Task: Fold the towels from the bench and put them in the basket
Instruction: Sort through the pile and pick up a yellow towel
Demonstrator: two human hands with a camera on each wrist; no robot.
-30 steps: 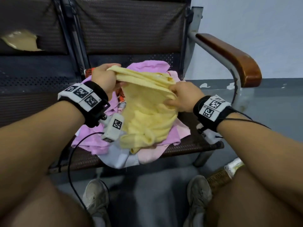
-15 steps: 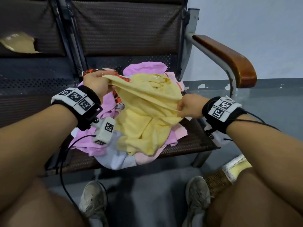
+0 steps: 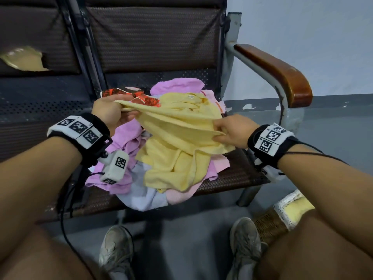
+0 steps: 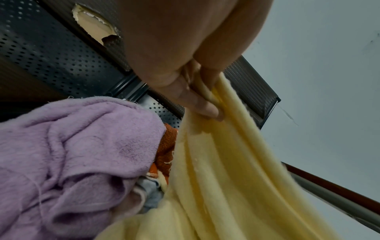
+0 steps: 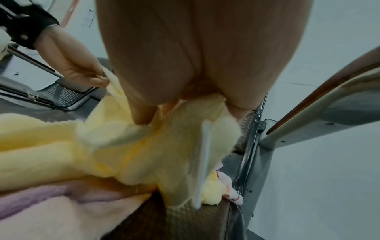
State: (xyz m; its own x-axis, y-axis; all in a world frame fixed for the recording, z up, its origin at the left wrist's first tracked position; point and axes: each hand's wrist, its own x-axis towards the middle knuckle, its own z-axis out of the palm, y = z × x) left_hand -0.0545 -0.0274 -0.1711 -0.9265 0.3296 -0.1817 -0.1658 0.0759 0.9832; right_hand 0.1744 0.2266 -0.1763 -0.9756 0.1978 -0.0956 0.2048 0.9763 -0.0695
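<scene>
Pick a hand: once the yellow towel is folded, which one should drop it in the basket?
Right, probably. The basket sits on the floor by the right leg, below the right hand. The left hand pinches the yellow towel across the pile.

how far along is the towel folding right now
Early on. Done: the woven basket with a white lace rim on the floor seems to hold one pale yellow item. In hand: the left hand and right hand each pinch an edge of the yellow terry towel, stretched between them but not yet folded. Left: the lilac towel, the red patterned cloth and the pink ones remain piled on the bench seat.
</scene>
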